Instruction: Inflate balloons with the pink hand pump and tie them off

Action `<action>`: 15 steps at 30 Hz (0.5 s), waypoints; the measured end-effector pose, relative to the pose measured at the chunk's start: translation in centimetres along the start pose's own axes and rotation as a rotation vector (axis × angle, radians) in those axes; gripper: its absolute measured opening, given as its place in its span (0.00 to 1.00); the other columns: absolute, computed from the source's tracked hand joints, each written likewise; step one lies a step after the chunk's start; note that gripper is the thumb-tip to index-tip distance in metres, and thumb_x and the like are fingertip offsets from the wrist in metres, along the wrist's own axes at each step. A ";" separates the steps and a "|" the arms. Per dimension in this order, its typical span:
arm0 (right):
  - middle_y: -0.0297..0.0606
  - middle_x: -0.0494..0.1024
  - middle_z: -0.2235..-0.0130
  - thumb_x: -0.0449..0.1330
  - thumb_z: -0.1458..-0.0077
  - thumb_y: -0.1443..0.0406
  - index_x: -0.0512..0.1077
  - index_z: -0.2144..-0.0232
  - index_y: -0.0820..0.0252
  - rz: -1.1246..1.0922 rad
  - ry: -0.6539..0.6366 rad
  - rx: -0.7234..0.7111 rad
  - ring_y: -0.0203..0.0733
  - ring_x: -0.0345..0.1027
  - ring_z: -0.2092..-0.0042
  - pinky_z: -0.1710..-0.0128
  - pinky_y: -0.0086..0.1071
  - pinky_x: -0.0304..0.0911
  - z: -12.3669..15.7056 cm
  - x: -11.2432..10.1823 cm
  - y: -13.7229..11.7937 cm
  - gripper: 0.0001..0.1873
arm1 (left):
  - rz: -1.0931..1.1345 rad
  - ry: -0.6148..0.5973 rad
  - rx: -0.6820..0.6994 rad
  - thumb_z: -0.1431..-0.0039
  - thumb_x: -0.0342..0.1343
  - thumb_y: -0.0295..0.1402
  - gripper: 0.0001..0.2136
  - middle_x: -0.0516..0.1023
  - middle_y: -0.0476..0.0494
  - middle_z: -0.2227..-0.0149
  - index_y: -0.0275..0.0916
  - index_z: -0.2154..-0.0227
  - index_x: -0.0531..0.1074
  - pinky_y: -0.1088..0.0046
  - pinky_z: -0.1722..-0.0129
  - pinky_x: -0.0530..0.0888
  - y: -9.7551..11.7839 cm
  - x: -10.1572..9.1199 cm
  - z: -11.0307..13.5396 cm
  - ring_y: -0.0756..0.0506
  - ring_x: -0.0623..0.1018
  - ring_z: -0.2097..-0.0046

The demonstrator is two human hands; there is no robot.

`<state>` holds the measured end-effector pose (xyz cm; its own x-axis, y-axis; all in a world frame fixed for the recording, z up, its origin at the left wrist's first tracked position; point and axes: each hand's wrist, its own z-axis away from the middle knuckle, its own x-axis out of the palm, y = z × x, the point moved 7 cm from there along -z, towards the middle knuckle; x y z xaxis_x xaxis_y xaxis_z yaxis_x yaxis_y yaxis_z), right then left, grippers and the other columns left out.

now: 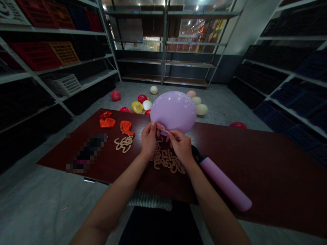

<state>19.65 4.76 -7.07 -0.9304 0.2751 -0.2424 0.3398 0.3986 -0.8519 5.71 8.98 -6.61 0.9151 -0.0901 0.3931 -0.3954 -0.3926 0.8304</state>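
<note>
A large inflated purple balloon (173, 110) sits just beyond my fingertips, above the table. My left hand (149, 139) is closed in a pinch at the balloon's near end. From the other side, my right hand (181, 144) pinches at the same spot. A short pale strip runs between the fingertips; I cannot tell if it is the balloon's neck or a tan band. Below my hands lies a pile of tan curled bands (166, 160). A pink cylindrical pump (226, 183) with a black end lies beside my right forearm.
On the dark red table (255, 163), orange uninflated balloons (107, 123) and a smaller bunch of tan bands (124, 143) lie left, near a pixelated object (88, 153). Several inflated balloons (137, 107) rest on the floor beyond. Shelves with crates (63, 53) stand around.
</note>
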 end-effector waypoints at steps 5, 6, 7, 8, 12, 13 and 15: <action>0.29 0.75 0.77 0.55 0.36 0.53 0.74 0.71 0.54 0.175 -0.002 -0.062 0.35 0.68 0.76 0.72 0.29 0.60 0.0 -0.2 -0.5 0.16 | 0.209 0.089 -0.143 0.38 0.57 0.50 0.21 0.56 0.53 0.80 0.38 0.77 0.66 0.79 0.78 0.62 -0.2 -0.3 -0.4 0.53 0.59 0.77; 0.28 0.75 0.77 0.55 0.36 0.53 0.74 0.71 0.54 0.193 -0.004 -0.071 0.35 0.67 0.76 0.72 0.29 0.60 0.0 -0.2 -0.6 0.16 | 0.232 0.099 -0.166 0.38 0.58 0.49 0.21 0.55 0.54 0.80 0.38 0.78 0.65 0.79 0.78 0.62 -0.1 -0.4 -0.5 0.53 0.59 0.78; 0.28 0.75 0.77 0.55 0.36 0.54 0.74 0.72 0.54 0.208 -0.007 -0.081 0.34 0.67 0.77 0.71 0.29 0.60 0.0 -0.2 -0.7 0.16 | 0.253 0.104 -0.187 0.38 0.58 0.48 0.21 0.55 0.54 0.80 0.38 0.78 0.65 0.80 0.77 0.63 -0.2 -0.5 -0.6 0.53 0.60 0.78; 0.28 0.75 0.77 0.55 0.36 0.54 0.74 0.72 0.54 0.220 -0.009 -0.089 0.34 0.67 0.77 0.71 0.29 0.60 0.0 -0.2 -0.8 0.17 | 0.269 0.109 -0.204 0.38 0.59 0.48 0.20 0.55 0.54 0.80 0.38 0.77 0.65 0.80 0.77 0.64 -0.2 -0.6 -0.6 0.53 0.60 0.78; 0.28 0.76 0.76 0.56 0.36 0.55 0.74 0.72 0.54 0.218 -0.003 -0.099 0.33 0.66 0.77 0.71 0.29 0.61 0.0 -0.6 -1.1 0.16 | 0.275 0.058 -0.195 0.40 0.60 0.48 0.20 0.58 0.53 0.80 0.37 0.77 0.69 0.80 0.77 0.64 -0.3 -0.5 -0.7 0.54 0.61 0.77; 0.28 0.76 0.76 0.56 0.36 0.55 0.74 0.71 0.54 0.201 0.009 -0.093 0.33 0.66 0.77 0.71 0.28 0.61 -0.1 -0.7 -1.1 0.15 | 0.263 0.020 -0.178 0.40 0.60 0.48 0.19 0.60 0.53 0.80 0.36 0.76 0.71 0.80 0.77 0.64 -0.3 -0.3 -0.7 0.54 0.62 0.77; 0.28 0.76 0.75 0.57 0.37 0.56 0.75 0.69 0.55 0.148 0.040 -0.065 0.32 0.65 0.77 0.72 0.28 0.61 -0.2 -1.1 -1.0 0.13 | 0.220 -0.061 -0.154 0.41 0.62 0.47 0.17 0.64 0.52 0.79 0.36 0.71 0.76 0.80 0.76 0.64 -0.4 0.2 -0.7 0.54 0.65 0.76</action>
<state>20.40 4.19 -5.90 -0.8638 0.3689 -0.3432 0.4819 0.4062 -0.7764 6.02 9.73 -6.60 0.8069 -0.2151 0.5501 -0.5886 -0.2140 0.7796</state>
